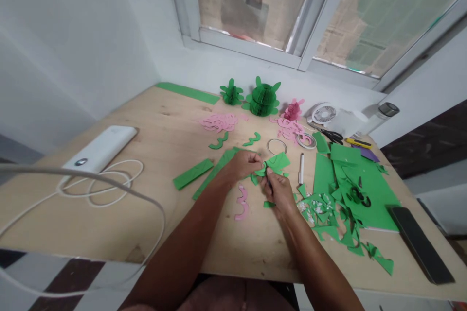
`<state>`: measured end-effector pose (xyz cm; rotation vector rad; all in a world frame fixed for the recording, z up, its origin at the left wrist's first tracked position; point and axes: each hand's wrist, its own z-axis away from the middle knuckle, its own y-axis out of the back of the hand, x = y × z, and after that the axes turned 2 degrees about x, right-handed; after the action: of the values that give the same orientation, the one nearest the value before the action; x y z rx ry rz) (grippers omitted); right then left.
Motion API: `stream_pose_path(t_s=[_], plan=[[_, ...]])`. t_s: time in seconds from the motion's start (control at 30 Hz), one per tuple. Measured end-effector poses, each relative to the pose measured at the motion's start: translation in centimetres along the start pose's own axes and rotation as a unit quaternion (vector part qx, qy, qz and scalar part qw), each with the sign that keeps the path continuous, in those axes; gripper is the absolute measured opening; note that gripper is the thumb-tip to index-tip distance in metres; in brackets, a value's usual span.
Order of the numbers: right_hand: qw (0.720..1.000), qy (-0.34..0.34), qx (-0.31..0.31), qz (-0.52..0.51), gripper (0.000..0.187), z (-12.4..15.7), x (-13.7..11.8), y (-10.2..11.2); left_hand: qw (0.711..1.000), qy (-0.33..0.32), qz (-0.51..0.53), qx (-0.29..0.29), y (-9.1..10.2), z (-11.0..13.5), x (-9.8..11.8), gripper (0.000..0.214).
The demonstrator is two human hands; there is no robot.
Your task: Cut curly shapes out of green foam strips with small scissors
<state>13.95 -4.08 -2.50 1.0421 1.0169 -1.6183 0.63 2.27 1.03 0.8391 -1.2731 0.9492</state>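
Note:
My left hand point(248, 163) pinches the edge of a piece of green paper point(278, 161) over the middle of the table. Close beside it, my right hand point(280, 188) is closed on a small dark-handled cutting tool, mostly hidden by the fingers, whose tip meets the paper. Small green scraps point(269, 204) lie under and around both hands. A pink wavy paper cutout point(241, 203) rests just below my left hand. Two green wavy cutouts point(251, 139) lie beyond it. Left of my wrist are green paper strips point(193, 173).
Green paper sheets point(383, 199) and scraps point(324, 209) cover the right side, beside a black phone-like slab point(419, 243). A white marker point(301, 167), tape roll point(305, 141) and scissors point(332, 136) lie nearby. Green paper figures point(263, 99) stand at the back. A cabled white power bank point(102, 148) sits left.

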Motion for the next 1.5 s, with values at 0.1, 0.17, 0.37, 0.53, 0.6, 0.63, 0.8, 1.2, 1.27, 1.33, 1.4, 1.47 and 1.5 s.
stream_pose_path(t_s=[0.1,0.17,0.37,0.53,0.6,0.63,0.8,1.2,1.27,1.33,1.4,1.47,1.5], plan=[[1.000,-0.003,0.002,0.000,0.047,0.0,0.0,0.0,1.000,0.000,0.005,-0.003,0.0,-0.1,-0.2,0.011],[1.000,-0.002,0.006,0.004,0.048,0.0,0.0,0.0,1.000,-0.003,0.011,-0.001,0.0,-0.1,-0.2,0.011],[1.000,0.002,0.017,0.007,0.049,0.0,-0.1,-0.1,1.000,0.002,0.022,0.001,-0.1,-0.1,-0.3,0.015],[1.000,0.012,0.007,-0.018,0.046,0.1,0.1,0.1,0.997,0.025,0.070,0.014,-0.3,-0.5,-0.9,0.021],[1.000,0.018,0.002,-0.025,0.046,0.0,0.2,0.2,0.996,0.027,0.086,0.029,-0.4,-0.7,-1.2,0.022],[0.999,0.021,0.005,-0.028,0.047,-0.1,0.2,0.2,0.995,0.026,0.092,0.038,-0.4,-0.8,-1.3,0.022],[0.993,0.051,0.092,-0.060,0.046,-0.5,-0.2,0.4,0.990,0.021,0.112,0.086,-0.5,-1.1,-1.5,0.025],[0.975,0.092,0.150,-0.139,0.044,-1.1,-1.0,1.2,0.997,0.023,0.073,-0.007,-1.5,-0.4,-1.3,0.026],[0.973,0.095,0.150,-0.145,0.045,-1.2,-1.2,1.5,0.998,0.030,0.037,-0.029,-1.0,-0.4,-1.2,0.025],[0.972,0.095,0.149,-0.153,0.046,-1.2,-1.4,1.7,0.998,0.022,-0.020,-0.057,-0.7,-0.4,-1.1,0.025],[0.972,0.093,0.144,-0.159,0.047,-1.2,-1.5,1.8,0.996,0.009,-0.054,-0.067,-0.6,-0.4,-1.2,0.022],[0.973,0.091,0.139,-0.161,0.048,-1.1,-1.6,1.7,0.998,0.001,-0.046,-0.048,-0.8,-0.4,-1.2,0.016],[0.974,0.090,0.135,-0.159,0.048,-1.1,-1.6,1.7,0.999,-0.001,-0.030,-0.028,-0.9,-0.5,-1.3,0.015]])
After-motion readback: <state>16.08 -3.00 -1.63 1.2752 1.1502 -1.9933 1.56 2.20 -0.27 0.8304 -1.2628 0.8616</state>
